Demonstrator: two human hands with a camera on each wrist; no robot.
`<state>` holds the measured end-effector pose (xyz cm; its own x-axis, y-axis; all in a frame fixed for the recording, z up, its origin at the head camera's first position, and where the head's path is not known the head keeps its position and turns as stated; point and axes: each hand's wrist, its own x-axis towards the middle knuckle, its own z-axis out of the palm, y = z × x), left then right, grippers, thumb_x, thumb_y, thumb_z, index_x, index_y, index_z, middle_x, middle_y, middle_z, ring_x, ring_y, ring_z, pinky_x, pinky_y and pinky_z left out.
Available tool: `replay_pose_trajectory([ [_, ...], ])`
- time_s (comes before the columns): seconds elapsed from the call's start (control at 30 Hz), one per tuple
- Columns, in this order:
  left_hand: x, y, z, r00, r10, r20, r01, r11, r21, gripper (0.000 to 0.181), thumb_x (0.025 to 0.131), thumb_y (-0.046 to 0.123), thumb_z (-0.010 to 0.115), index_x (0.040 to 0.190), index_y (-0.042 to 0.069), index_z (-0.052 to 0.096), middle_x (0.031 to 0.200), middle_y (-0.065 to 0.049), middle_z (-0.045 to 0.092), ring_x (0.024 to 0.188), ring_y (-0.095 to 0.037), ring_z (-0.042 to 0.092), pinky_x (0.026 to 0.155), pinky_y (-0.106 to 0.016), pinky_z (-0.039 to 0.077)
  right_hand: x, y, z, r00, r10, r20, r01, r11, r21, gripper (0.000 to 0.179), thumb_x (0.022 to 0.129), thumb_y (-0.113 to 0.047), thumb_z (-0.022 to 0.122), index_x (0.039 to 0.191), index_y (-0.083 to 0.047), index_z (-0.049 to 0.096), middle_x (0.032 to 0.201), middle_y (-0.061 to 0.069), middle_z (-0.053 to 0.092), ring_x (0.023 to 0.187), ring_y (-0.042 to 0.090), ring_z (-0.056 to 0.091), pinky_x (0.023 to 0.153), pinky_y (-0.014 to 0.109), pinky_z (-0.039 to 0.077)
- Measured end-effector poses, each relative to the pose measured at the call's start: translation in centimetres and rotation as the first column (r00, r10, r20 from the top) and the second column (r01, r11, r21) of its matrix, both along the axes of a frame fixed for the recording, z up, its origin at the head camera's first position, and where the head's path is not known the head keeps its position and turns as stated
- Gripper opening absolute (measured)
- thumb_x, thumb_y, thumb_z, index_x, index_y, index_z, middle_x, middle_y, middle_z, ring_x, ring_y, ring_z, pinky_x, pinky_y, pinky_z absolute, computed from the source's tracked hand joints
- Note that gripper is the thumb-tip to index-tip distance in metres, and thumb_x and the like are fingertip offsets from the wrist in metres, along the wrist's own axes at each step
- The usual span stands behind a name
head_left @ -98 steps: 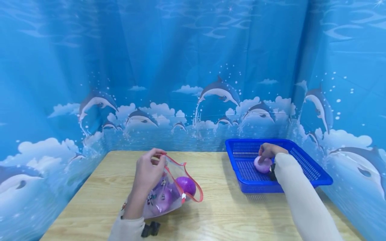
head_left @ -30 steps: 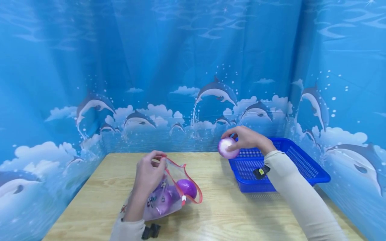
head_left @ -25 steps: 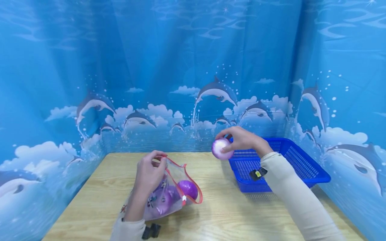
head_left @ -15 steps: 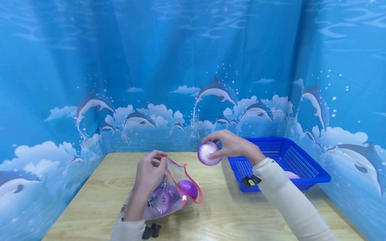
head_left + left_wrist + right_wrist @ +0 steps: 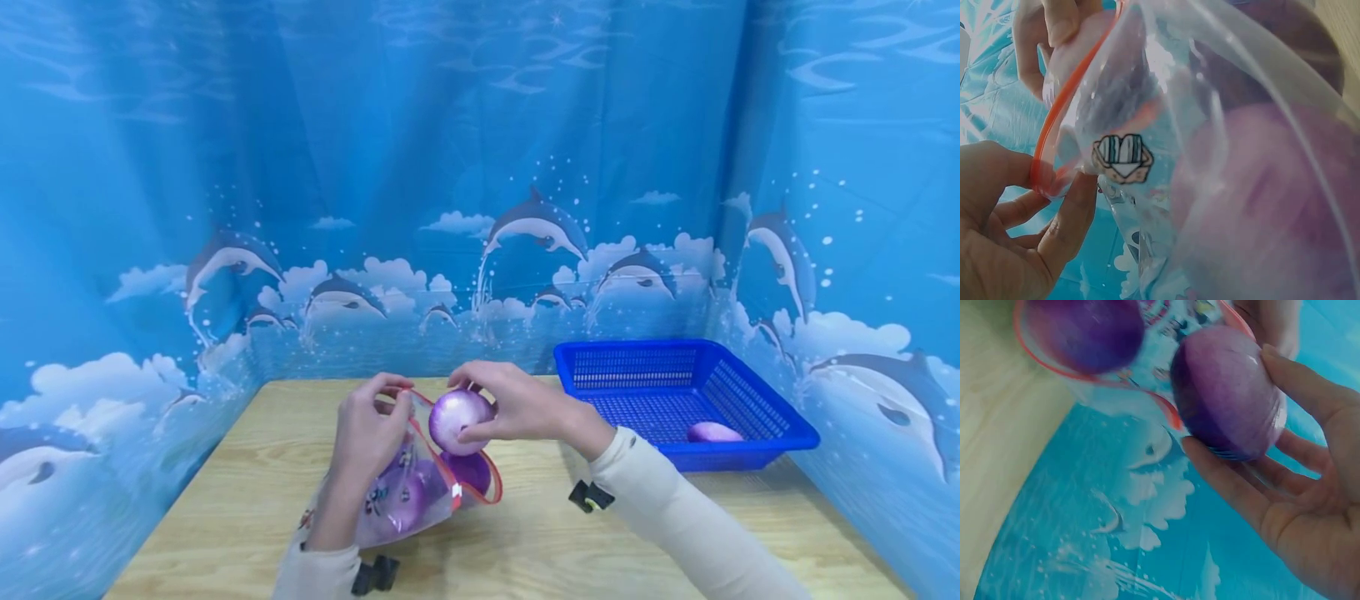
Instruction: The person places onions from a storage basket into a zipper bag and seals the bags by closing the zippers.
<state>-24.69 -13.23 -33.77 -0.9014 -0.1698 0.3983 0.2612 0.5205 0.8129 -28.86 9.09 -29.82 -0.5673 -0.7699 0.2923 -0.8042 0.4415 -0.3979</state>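
In the head view my left hand pinches the red-edged rim of a clear zip bag, keeping its mouth spread. Cartoon prints and a white slider show on the bag. Several purple onions lie inside, one of them large through the plastic in the left wrist view. My right hand grips another purple onion between thumb and fingers, right at the bag's mouth. From the right wrist, this held onion appears beside the red rim, with an onion in the bag past it.
A blue slotted plastic basket stands at the right back of the wooden table, with one purple onion in its front right part. A blue dolphin-print curtain surrounds the table at the back and sides.
My right hand has lifted an onion out of the basket and carried it left to the bag's mouth. The onion left in the basket has come into view. My left hand stays on the rim.
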Motion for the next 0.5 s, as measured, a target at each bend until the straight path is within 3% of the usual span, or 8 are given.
replay_pose_trajectory([
  [0.23,0.1,-0.1,0.0,1.000,-0.017,-0.016,0.018,0.999,0.048,0.018,0.098,0.008,0.060,0.111,0.005,0.072,0.106,-0.018,0.072,0.073,-0.021,0.070,0.051,-0.024,0.060,0.0,-1.7,-2.2,0.999,-0.037,-0.034,0.036,0.999,-0.029,0.056,0.084,-0.030,0.086,0.127,-0.007,0.057,0.117,0.005,0.067,0.102,0.014,0.066,0.081,0.018,0.060],
  [0.5,0.1,-0.1,0.1,1.000,-0.001,0.000,0.001,0.999,0.032,0.019,0.097,0.008,0.061,0.113,0.005,0.071,0.107,-0.018,0.071,0.075,-0.021,0.070,0.052,-0.023,0.061,0.1,-1.9,-3.6,0.969,-0.116,-0.218,0.124,0.992,0.026,0.055,0.085,-0.041,0.081,0.124,-0.011,0.058,0.109,0.002,0.067,0.092,0.011,0.064,0.073,0.020,0.058],
])
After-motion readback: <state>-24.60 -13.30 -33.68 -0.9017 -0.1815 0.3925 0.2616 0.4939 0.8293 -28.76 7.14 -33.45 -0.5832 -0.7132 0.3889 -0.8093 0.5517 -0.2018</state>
